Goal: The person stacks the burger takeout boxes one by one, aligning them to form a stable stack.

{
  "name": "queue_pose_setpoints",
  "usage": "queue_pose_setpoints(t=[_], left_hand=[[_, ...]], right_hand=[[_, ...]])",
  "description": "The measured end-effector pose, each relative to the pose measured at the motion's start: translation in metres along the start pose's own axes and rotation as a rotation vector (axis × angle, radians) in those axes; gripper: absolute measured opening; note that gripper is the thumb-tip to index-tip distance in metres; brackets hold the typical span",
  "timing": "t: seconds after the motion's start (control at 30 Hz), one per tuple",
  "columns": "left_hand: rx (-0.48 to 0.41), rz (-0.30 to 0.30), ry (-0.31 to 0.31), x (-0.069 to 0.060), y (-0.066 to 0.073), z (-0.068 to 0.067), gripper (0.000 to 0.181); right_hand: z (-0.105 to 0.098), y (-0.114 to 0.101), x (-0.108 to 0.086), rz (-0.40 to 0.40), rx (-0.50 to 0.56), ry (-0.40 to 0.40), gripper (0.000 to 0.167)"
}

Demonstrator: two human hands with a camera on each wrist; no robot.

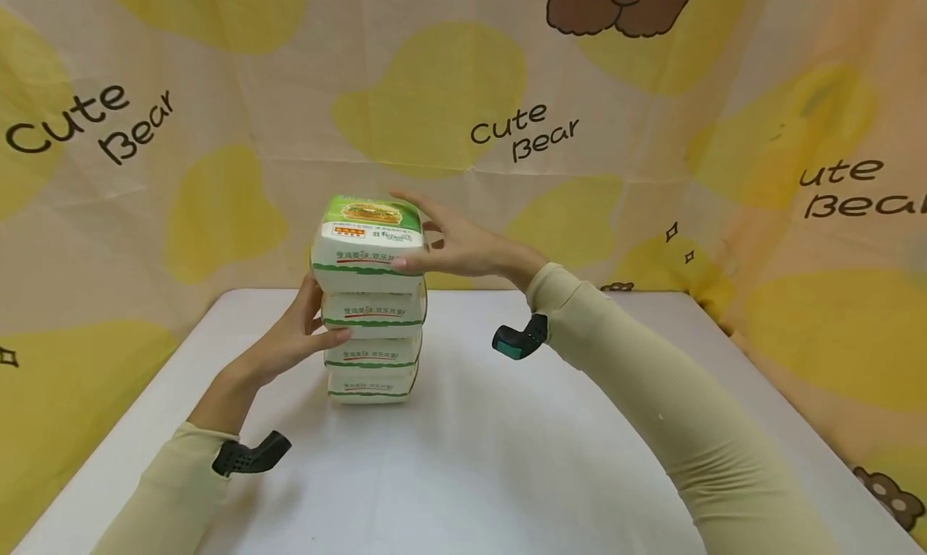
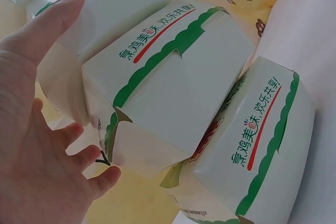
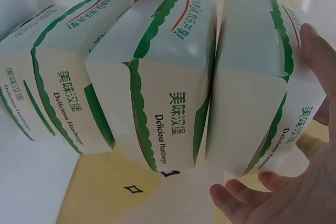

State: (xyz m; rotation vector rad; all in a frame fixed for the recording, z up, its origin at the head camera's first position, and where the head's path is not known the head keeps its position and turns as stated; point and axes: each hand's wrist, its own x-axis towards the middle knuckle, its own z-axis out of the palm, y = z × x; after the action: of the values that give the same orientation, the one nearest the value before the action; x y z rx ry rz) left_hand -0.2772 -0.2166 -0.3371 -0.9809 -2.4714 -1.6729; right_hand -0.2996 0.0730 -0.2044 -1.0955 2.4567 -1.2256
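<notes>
Several white-and-green hamburger boxes stand in one stack. My right hand (image 1: pixel 463 241) grips the top hamburger box (image 1: pixel 369 237) at its right side, thumb on the front and fingers toward the back. The top box sits slightly askew above the others. Lower on the left, my left hand (image 1: pixel 297 334) holds the second hamburger box (image 1: pixel 376 310), its thumb (image 2: pixel 63 19) against the front face. Its other fingers reach round the left side, partly hidden. In the right wrist view, the top box lies within my right hand (image 3: pixel 294 182), touching or nearly touching the box below.
The lower hamburger boxes (image 1: pixel 372 384) rest on a white table (image 1: pixel 521 450). Behind hangs a yellow-patterned cloth (image 1: pixel 434 88) with "Cute Bear" lettering. Black wrist devices (image 1: pixel 249 454) are worn over both pale sleeves (image 1: pixel 673 402).
</notes>
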Motion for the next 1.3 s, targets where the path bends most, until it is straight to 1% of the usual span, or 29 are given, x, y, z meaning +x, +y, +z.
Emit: queue_pose_setpoints(t=[0.13, 0.27, 0.37, 0.5, 0.77, 0.97, 1.13, 1.3], left_hand=[[0.010, -0.006, 0.002, 0.000, 0.000, -0.001, 0.102], [0.001, 0.003, 0.002, 0.000, 0.000, -0.002, 0.105], [0.004, 0.007, 0.007, -0.001, 0.000, -0.003, 0.104], [0.021, -0.003, 0.015, -0.003, 0.001, -0.005, 0.102], [0.012, -0.019, 0.017, -0.007, 0.001, -0.005, 0.102], [0.005, -0.014, 0.020, -0.005, 0.003, -0.003, 0.102], [0.017, -0.001, 0.014, -0.005, 0.004, -0.007, 0.105], [-0.006, 0.014, 0.025, -0.007, 0.006, -0.014, 0.109]], right_hand=[[0.001, 0.000, -0.001, 0.001, 0.015, -0.008, 0.097], [0.001, 0.001, -0.001, -0.012, 0.008, -0.006, 0.099], [0.000, 0.002, -0.001, -0.017, -0.010, 0.001, 0.102], [0.000, 0.002, -0.001, -0.019, -0.039, 0.010, 0.104], [0.002, 0.002, -0.001, 0.022, -0.054, 0.005, 0.102], [-0.004, 0.006, -0.004, 0.013, -0.086, 0.010, 0.102], [-0.009, 0.008, -0.010, 0.030, -0.094, 0.028, 0.094], [-0.012, 0.013, -0.017, 0.064, -0.103, 0.034, 0.083]])
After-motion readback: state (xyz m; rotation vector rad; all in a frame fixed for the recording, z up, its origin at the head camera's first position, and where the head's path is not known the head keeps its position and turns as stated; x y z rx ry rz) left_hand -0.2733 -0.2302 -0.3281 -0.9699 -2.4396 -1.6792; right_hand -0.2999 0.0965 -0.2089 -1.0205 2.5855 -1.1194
